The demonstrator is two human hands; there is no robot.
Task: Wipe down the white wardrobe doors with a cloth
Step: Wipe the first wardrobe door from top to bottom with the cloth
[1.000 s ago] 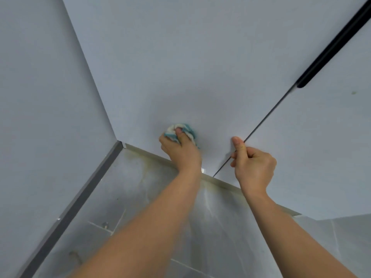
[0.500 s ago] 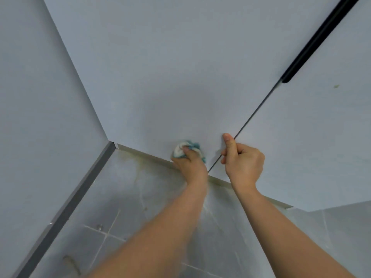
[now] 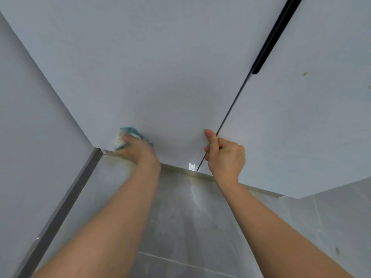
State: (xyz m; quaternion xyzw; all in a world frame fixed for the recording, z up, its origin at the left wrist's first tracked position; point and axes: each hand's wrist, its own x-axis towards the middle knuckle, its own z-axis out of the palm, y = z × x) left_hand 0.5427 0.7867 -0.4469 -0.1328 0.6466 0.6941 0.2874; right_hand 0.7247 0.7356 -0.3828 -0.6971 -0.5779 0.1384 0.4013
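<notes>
1. Head view: the left hand [image 3: 138, 151] presses a bunched white and teal cloth [image 3: 125, 137] against the left wardrobe door [image 3: 150, 77], at the door's lower left corner, just above the floor trim [image 3: 176, 169]. The fingers are curled tight around the cloth, so only part of it shows above the knuckles.
2. Head view: the right hand [image 3: 225, 157] rests on the lower edge of the right wardrobe door [image 3: 301, 127], beside the dark gap [image 3: 226, 117] between the two doors. Its fingers are folded into a loose fist that holds nothing visible, and the thumb [image 3: 210, 137] points up along the gap, touching the door surface.
3. Head view: a long black handle [image 3: 271, 37] runs along the gap higher up. A small yellowish spot [image 3: 305, 73] sits on the right door.
4. Head view: a grey marbled tile floor [image 3: 190, 217] lies below both forearms, with a bright glare patch near the trim. A white wall [image 3: 30, 127] with a grey skirting strip [image 3: 66, 197] stands on the left.
</notes>
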